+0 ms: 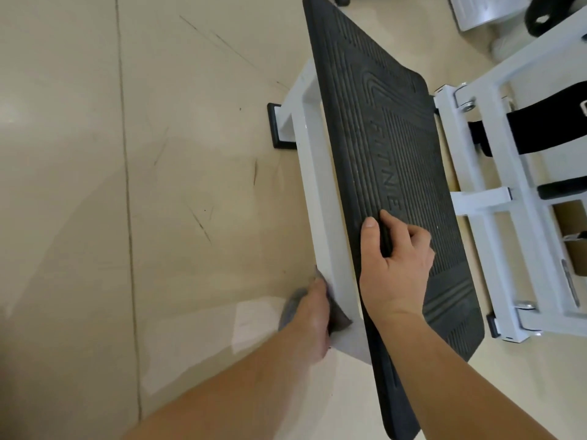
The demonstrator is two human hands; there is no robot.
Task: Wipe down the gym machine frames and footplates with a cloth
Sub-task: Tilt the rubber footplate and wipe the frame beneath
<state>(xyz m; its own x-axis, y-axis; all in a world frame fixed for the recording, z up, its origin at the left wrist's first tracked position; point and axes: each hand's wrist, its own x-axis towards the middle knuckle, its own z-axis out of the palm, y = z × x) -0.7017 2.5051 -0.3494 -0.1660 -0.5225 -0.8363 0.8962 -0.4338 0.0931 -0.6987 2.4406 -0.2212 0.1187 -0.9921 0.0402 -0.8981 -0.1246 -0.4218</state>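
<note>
A black ribbed rubber footplate [390,147] with raised lettering runs from the top to the bottom of the view. It is mounted on a white metal frame [320,192]. My left hand [313,315] holds a grey cloth [336,315] against the outer side of the white frame bar, low down. My right hand [397,265] rests on the footplate near its left edge, thumb and index finger extended on the rubber, the other fingers bent on its surface.
Beige tiled floor [127,185] with scuff marks fills the left. A black foot pad [276,128] ends the frame's base. More white frame members [495,198] with black pads, bolts and a bracket stand on the right.
</note>
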